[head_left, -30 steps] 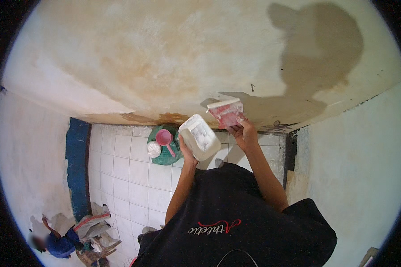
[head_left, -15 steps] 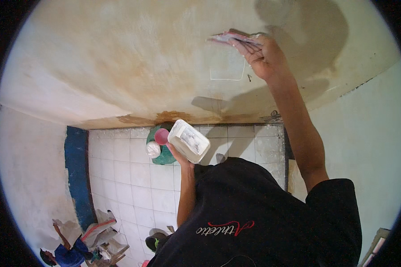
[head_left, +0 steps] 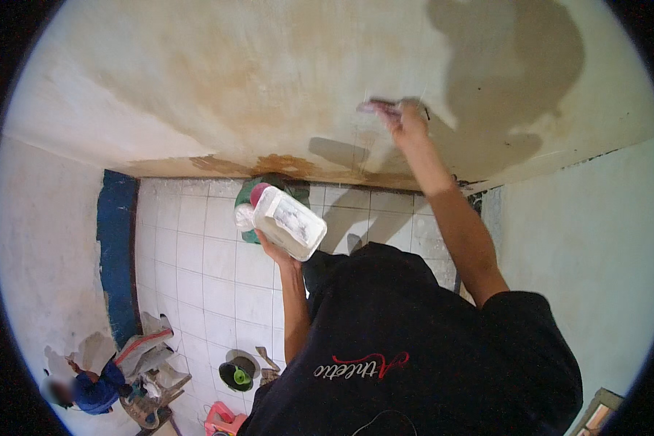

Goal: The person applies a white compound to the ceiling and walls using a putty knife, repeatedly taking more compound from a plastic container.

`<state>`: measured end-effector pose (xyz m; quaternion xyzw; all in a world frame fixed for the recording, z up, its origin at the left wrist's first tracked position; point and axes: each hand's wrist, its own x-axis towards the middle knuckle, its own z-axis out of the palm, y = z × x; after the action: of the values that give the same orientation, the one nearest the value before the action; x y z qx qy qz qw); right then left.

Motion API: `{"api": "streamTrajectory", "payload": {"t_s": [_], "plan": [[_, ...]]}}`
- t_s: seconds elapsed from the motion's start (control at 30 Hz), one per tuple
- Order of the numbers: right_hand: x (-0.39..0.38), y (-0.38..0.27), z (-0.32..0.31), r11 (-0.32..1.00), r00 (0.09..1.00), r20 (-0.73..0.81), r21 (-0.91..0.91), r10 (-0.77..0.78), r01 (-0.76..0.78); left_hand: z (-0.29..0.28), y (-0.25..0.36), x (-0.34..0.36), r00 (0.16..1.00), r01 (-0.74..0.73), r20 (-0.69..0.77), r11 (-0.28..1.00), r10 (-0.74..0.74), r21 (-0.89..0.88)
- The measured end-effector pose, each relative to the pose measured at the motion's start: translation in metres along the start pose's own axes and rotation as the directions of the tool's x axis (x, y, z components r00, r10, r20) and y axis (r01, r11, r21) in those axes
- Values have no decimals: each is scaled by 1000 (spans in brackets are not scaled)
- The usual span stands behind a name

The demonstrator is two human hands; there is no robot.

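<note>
My right hand (head_left: 410, 131) grips a pinkish flat putty scraper (head_left: 379, 108) and holds it against the beige, stained wall (head_left: 269, 94). Motion blurs the scraper, and my fingers partly cover it. Lower and to the left, my left hand (head_left: 275, 251) supports a white rectangular plastic tub (head_left: 317, 241) from below and the side. White putty (head_left: 293, 216) lies inside the tub, whose open top faces up. Part of my left hand is hidden under the tub.
Behind the tub stand a green sack-like thing (head_left: 272, 180), a pink container (head_left: 257, 192) and a round white container (head_left: 244, 216). A black bucket (head_left: 229, 376) and a pink plastic object (head_left: 224, 419) rest on white floor tiles. A person in blue (head_left: 98, 392) is at lower left beside sacks (head_left: 144, 352).
My right hand has moved the scraper down the wall, over the spot where a pale outlined patch showed. My left hand still holds the tub, and the view has shifted slightly.
</note>
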<state>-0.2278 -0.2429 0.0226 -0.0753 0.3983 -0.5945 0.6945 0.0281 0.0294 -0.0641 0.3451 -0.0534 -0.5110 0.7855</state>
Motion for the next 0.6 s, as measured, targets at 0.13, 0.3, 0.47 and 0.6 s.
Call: {"api": "streamTrajectory", "payload": {"t_s": [0.13,0.3,0.47,0.6], "plan": [[2,-58,11,530,884,443,-719,-150,450,-11,-10,4,1000,27,-13,999,-27,-30],[-111,-101,69,968,971,204,240,-122,71,-10,-8,-2,999,42,23,998,-41,-54],[-122,-67,12,975,903,424,-159,-75,156,-5,-17,8,999,6,34,1000,-6,22],[-85,-10,-35,1000,915,403,-9,14,-11,-13,-17,1,999,17,39,1000,-16,-24]]}}
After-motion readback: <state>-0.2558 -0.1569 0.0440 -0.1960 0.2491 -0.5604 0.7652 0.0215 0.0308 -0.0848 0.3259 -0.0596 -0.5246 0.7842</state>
